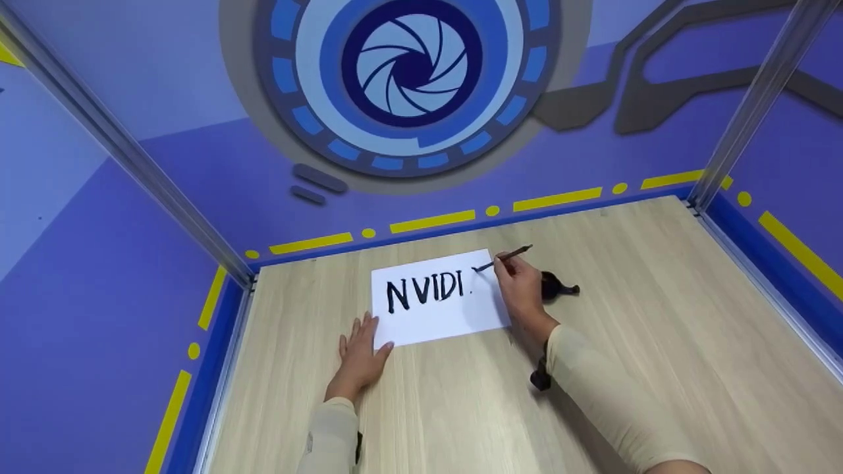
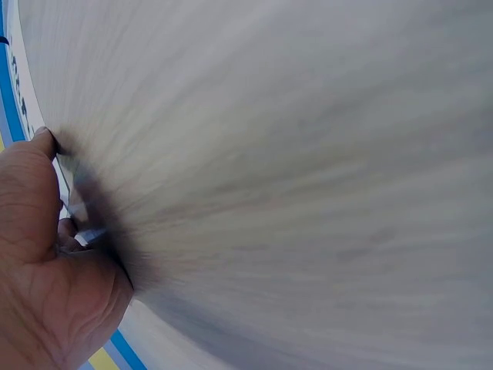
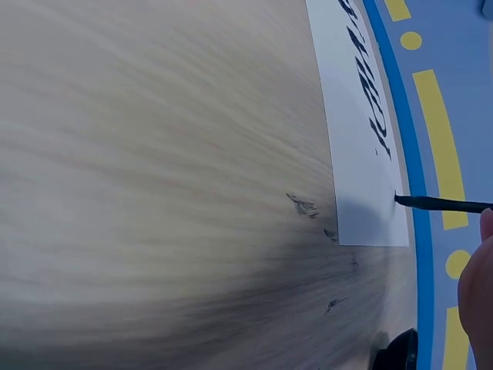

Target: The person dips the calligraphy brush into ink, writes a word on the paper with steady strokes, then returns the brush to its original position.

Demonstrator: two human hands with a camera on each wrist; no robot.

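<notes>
1. Nearest the wearer, on the left of the bench (image 1: 290,355), the left hand (image 1: 362,355) is laid with fingers spread at the paper's near-left corner; nothing is grasped. In the left wrist view its fingers are largely hidden.
2. Sheet of white paper (image 1: 428,331), laid flat and lettered "NVIDI" in black, a small dot following. Judged light, thin and easily slid or creased; best held down by blank margins, as strokes may be wet.
3. Right hand (image 1: 523,289), set over the paper's right edge; the brush is pinched in its fingers, which are mostly cut off in the right wrist view.
4. Slender dark brush (image 3: 443,203), tip at the paper's upper right. Judged light, stiff in the shaft, soft-tipped; to be held by the shaft. Whether the paper is touched cannot be told.
5. Black object (image 1: 555,286), just right of the right hand and partly covered by it; kind unclear.
6. Patterned back wall (image 1: 197,184), cut off above.
</notes>
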